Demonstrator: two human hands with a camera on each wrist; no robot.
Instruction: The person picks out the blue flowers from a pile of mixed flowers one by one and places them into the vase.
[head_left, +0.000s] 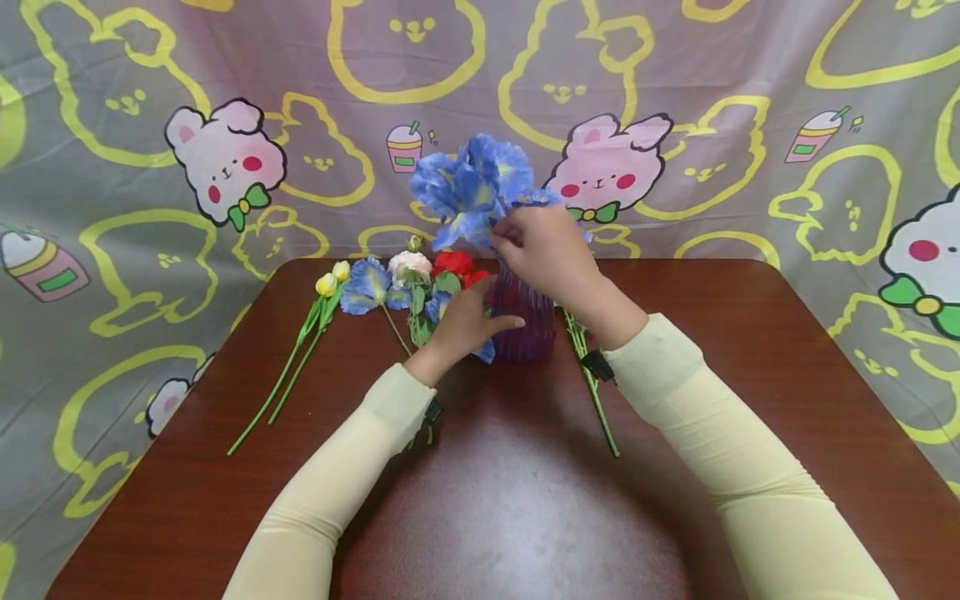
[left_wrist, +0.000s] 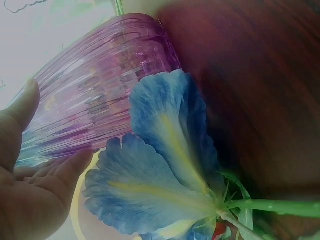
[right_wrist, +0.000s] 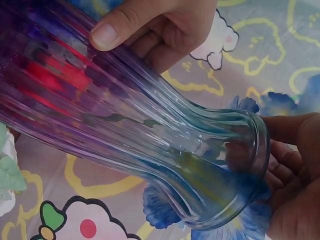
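A ribbed glass vase (head_left: 525,321), purple at the base and clear blue-green toward its flared rim (right_wrist: 257,145), stands upright on the table. My left hand (head_left: 468,321) holds its side, with thumb (left_wrist: 27,102) and fingers spread around the glass. Large blue irises (head_left: 476,187) with yellow streaks rise at the vase mouth. Right at the rim, my right hand (head_left: 547,250) has its fingers curled and pinches a blue iris among the blooms; its stem is hidden by the hand. Another blue iris (left_wrist: 150,185) lies close beside the vase, below my left hand.
Two yellow tulips (head_left: 326,283) lie on the brown table (head_left: 495,517) at left. Beside them are a blue iris (head_left: 367,286), a pale pink flower (head_left: 410,267) and red flowers (head_left: 453,265). Green stems (head_left: 596,404) lie right of the vase. A patterned cloth (head_left: 420,75) hangs behind.
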